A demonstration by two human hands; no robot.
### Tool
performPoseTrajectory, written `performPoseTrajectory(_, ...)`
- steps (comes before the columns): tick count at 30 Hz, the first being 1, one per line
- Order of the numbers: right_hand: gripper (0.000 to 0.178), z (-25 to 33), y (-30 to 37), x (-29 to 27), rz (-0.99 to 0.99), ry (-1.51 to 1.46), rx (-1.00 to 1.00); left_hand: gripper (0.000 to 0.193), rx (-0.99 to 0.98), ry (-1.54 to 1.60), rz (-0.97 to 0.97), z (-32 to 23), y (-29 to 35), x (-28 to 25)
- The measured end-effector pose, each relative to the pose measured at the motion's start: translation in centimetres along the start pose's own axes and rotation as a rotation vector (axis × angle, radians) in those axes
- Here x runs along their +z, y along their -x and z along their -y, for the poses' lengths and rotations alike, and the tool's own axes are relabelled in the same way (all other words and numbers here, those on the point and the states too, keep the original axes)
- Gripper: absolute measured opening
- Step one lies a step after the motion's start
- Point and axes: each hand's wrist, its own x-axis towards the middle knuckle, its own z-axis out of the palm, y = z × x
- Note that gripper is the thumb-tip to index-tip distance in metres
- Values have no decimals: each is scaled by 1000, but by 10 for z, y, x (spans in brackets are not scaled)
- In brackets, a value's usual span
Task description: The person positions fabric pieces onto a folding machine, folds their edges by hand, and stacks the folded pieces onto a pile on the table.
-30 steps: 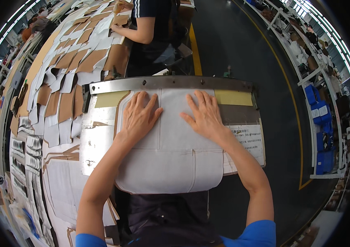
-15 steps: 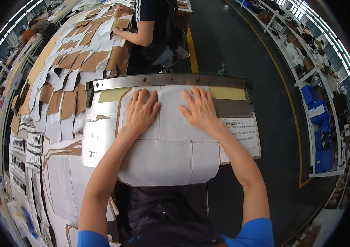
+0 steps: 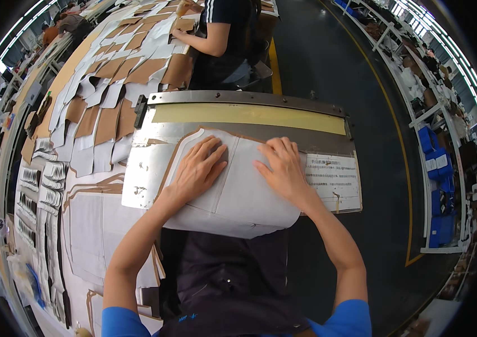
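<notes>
1. The plate (image 3: 140, 174), a shiny metal sheet with scuffed patches, sits in the middle of the view; all places below are told from it.
2. The panel (image 3: 244, 182), white with a brown border and a seam, lies aslant on the plate, its near end curving down past the plate's near edge.
3. The left hand (image 3: 200, 164) rests palm down on the panel, over the plate's left half, fingers slightly spread, thumb apart, gripping nothing visible.
4. The right hand (image 3: 281, 168) is over the plate's right half, also on the panel, fingers close and somewhat bent, thumb out; whether it pinches the material I cannot tell.
5. Along the plate's far edge run a steel bar (image 3: 244, 100) and a yellow strip (image 3: 244, 117); the panel stops short of both.
6. A printed sheet (image 3: 336, 185) covers the plate's right end.
7. Left of the plate, a long tabletop (image 3: 71, 76) carries overlapping brown and white pieces (image 3: 109, 121), bundled strips (image 3: 52, 191) and larger white panels (image 3: 86, 236).
8. Beyond the plate, a co-worker (image 3: 235, 31) in a dark top reaches over the tabletop.
9. Right of the plate, dark floor (image 3: 334, 73) with yellow lines (image 3: 276, 70) leads to a white rack (image 3: 446, 250) of blue bins (image 3: 442, 219), under rows of lights (image 3: 466, 78).
</notes>
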Motion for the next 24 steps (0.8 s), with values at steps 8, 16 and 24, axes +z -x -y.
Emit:
performPoseTrajectory(8,20,-6,-84,93,-142,-171,-103,40,-156,-162,-102,25,1,-4)
performPoseTrajectory(16,16,0,-81,97,-140,13,-314,55,-101,-429,89,38,-10,3)
performPoseTrajectory(24,30,-8,-60,77,-94,27,-293,51,-79,-530,160,28,-21,1)
